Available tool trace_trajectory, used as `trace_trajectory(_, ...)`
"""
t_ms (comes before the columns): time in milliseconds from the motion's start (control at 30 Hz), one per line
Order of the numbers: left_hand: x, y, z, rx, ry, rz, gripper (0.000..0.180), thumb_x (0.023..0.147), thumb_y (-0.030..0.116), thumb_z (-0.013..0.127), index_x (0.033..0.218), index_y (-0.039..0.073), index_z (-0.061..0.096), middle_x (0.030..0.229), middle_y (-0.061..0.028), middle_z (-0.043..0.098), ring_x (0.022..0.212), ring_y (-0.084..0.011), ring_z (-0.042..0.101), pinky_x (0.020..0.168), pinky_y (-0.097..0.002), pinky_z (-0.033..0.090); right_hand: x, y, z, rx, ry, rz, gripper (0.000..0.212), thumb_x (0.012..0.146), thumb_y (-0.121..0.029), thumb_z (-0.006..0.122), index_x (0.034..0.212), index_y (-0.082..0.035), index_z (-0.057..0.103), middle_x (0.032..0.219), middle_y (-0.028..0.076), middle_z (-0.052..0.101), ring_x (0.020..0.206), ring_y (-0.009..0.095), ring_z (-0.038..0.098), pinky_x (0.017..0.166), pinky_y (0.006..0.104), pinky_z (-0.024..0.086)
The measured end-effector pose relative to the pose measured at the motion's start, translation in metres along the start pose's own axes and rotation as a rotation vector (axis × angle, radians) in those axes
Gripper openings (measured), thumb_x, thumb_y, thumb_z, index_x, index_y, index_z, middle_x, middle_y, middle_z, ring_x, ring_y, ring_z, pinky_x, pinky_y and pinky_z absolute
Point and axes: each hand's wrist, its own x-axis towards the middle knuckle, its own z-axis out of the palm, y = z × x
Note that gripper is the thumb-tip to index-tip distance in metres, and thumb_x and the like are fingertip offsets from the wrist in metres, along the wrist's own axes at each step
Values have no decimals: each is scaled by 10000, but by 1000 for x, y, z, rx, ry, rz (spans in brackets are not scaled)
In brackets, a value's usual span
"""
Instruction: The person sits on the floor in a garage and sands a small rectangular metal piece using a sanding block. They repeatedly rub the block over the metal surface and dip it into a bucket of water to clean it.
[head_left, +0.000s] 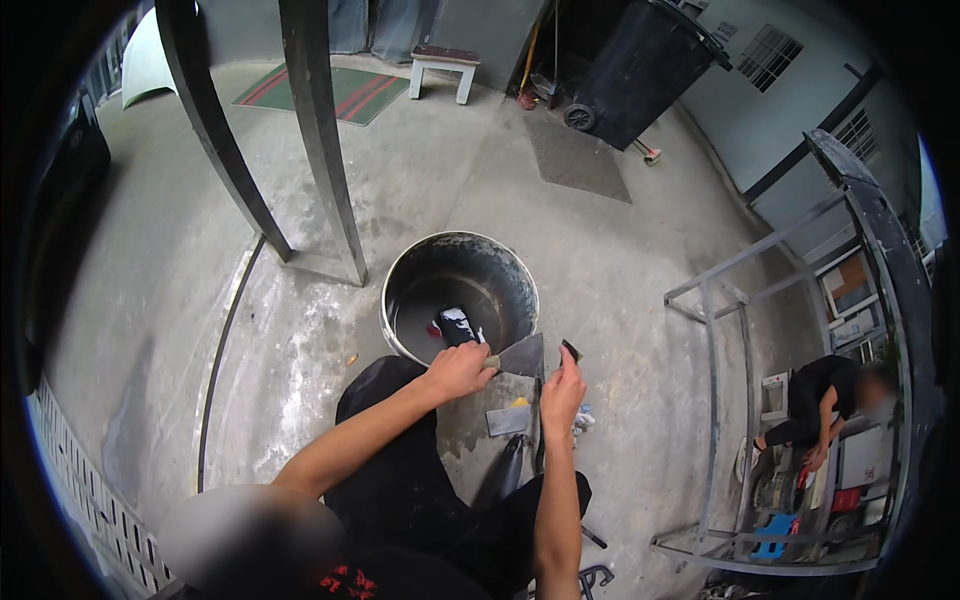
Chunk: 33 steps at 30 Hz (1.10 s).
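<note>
My left hand [458, 371] is closed around the handle of a putty knife [523, 356], at the near rim of a large round bucket [512, 285]. The knife's wide grey blade points right, toward my right hand [563, 398]. That hand is closed, pinching a small dark block-like piece [571, 350] just right of the blade, apart from it. Inside the bucket, close to my left hand, is a dark object with white smears [456, 326]; a small red thing [433, 329] is beside it. On the floor below the putty knife lies a flat grey plate [508, 421].
Metal posts [325, 150] rise at the far left of the bucket. A metal frame [712, 400] stands at the right, with a person [815, 400] crouching behind it. A black wheeled bin [640, 80], a small bench [445, 65] and mats [320, 93] are at the back.
</note>
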Motion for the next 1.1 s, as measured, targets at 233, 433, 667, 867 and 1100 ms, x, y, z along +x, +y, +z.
trace_trajectory(233,5,-13,-6,61,-85,2,326,917,337,588,1020,28,574,882,-232,682,853,-451,654,727,-559,519,-43,-31,56,158,-311,-367,556,993,-217,444,1448,93,370,1504,290,367,1439,418,297,1181,492,240)
trace_trajectory(433,-3,-7,-7,58,-90,3,337,933,352,589,1054,39,558,945,-209,685,898,-437,649,749,-547,509,-30,-22,60,28,-258,-343,747,997,-407,472,1475,128,267,1533,323,287,1467,422,228,1200,501,180)
trace_trajectory(667,1,-4,-12,70,-59,33,303,943,318,586,1063,50,509,902,-212,673,861,-443,640,720,-559,495,12,1,60,111,-284,-183,846,982,-480,468,1509,112,171,1544,338,245,1470,447,190,1202,515,140)
trace_trajectory(867,-3,-8,-8,85,-74,5,301,942,333,583,1029,57,501,900,-200,674,852,-442,638,703,-558,494,-29,-7,52,134,-369,-396,880,961,-511,486,1510,107,184,1561,319,229,1485,437,160,1203,525,128)
trace_trajectory(1100,-2,-8,-8,109,-15,67,298,952,326,560,1009,36,526,866,-204,680,801,-435,654,664,-542,513,-52,-23,55,142,-365,-375,941,933,-555,513,1512,107,178,1566,321,208,1492,421,151,1202,517,140)
